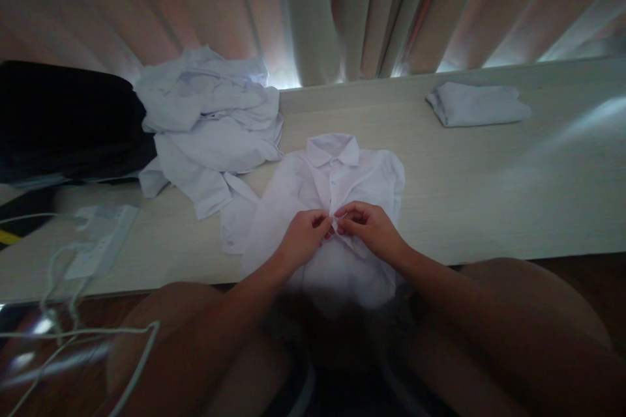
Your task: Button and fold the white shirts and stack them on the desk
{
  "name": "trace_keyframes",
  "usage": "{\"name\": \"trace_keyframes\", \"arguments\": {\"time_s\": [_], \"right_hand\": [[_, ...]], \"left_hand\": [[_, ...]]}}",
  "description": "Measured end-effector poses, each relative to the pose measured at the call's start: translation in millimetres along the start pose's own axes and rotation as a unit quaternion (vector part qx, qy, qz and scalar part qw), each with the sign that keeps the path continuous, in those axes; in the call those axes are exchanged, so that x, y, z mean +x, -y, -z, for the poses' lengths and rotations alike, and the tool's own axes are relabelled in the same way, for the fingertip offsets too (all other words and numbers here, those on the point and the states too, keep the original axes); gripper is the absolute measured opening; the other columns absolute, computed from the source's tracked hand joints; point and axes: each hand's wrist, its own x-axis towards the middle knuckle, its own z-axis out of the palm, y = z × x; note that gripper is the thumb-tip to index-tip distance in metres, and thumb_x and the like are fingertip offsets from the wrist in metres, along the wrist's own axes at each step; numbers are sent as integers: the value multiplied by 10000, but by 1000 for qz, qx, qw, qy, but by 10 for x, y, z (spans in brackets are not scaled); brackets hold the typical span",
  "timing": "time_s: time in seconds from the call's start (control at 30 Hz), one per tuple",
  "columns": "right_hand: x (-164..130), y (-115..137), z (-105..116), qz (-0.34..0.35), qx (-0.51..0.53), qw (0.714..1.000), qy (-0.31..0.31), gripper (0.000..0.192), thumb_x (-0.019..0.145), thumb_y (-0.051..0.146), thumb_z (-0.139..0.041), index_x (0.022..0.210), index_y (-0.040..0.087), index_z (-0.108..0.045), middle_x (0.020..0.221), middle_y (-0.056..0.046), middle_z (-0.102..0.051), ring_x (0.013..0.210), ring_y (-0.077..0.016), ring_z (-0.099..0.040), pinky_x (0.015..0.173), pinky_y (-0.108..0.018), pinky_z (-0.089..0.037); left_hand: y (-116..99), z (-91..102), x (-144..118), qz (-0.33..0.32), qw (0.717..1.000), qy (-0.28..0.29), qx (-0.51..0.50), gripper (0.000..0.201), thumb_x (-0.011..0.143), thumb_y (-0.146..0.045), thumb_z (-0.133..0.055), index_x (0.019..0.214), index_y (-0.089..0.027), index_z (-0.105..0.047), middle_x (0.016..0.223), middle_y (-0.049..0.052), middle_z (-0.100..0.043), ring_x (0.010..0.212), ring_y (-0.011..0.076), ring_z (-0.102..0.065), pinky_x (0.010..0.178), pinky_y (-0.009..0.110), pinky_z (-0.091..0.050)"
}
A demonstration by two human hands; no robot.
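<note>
A white collared shirt [337,176] lies face up on the pale wooden table [489,189], its collar pointing away from me and its hem hanging over the near edge. My left hand [303,234] and my right hand [369,225] meet at the middle of the shirt's front. Both pinch the button strip with fingertips close together. The spot between the fingers is too small to make out.
A heap of crumpled white shirts [210,117] lies at the back left beside a dark garment [63,117]. A folded white shirt [476,104] sits at the back right. A white power strip [100,241] with cables is at the left. Curtains hang behind.
</note>
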Motion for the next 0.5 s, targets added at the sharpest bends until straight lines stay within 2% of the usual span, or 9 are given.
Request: {"name": "trace_keyframes", "arguments": {"time_s": [0.23, 0.37, 0.5], "right_hand": [[-9, -9, 3, 7, -12, 1000, 10, 187, 801, 308, -704, 935, 191, -647, 686, 3, -662, 637, -137, -615, 606, -254, -458], [-24, 9, -1, 28, -60, 998, -2, 144, 821, 291, -677, 933, 203, -650, 687, 12, -651, 625, -130, -591, 600, -252, -444], [-25, -7, -3, 29, -63, 998, -8, 147, 812, 303, -693, 910, 202, -653, 701, 4, -660, 633, -136, -598, 595, -256, -449]], "left_hand": [[29, -43, 2, -26, 999, -23, 31, 290, 871, -290, -532, 616, -166, -595, 543, -34, -559, 508, 103, -508, 519, 226, -349], [17, -54, 0, -4, 1000, -21, 4, 275, 868, -275, -514, 633, -167, -607, 572, -24, -596, 492, 104, -528, 504, 224, -363], [2, -55, -15, 4, 1000, -21, -6, 258, 860, -311, -550, 671, -163, -645, 582, -13, -619, 491, 111, -542, 515, 229, -388]]}}
